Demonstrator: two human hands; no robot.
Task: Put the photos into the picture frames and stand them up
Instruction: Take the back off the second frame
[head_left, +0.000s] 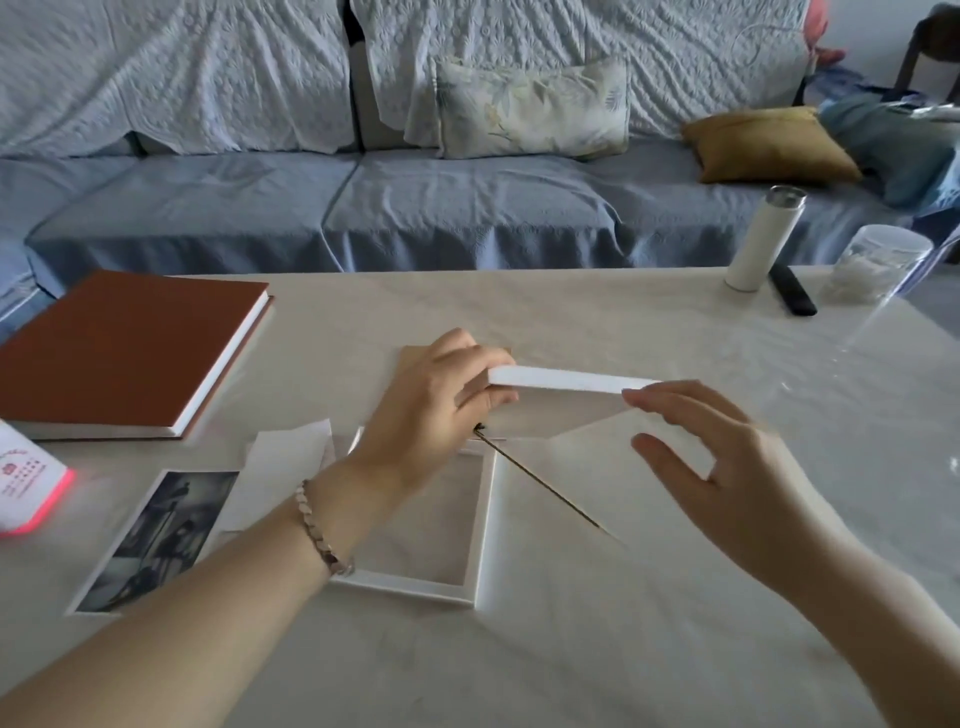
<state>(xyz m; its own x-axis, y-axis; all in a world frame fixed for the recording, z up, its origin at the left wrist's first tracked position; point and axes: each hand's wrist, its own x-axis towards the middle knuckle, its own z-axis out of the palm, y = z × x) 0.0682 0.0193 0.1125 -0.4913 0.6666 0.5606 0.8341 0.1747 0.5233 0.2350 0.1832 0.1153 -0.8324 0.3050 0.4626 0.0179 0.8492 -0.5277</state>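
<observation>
From the head camera, the left hand (441, 400) grips the left end of a white picture frame (566, 380) held upright on edge above the surface (571, 649). The right hand (727, 467) is open, fingertips at the frame's right end. A second white frame (470, 545) lies flat below the left wrist. A black-and-white photo (156, 540) lies left of it, near a brown book (124, 353).
</observation>
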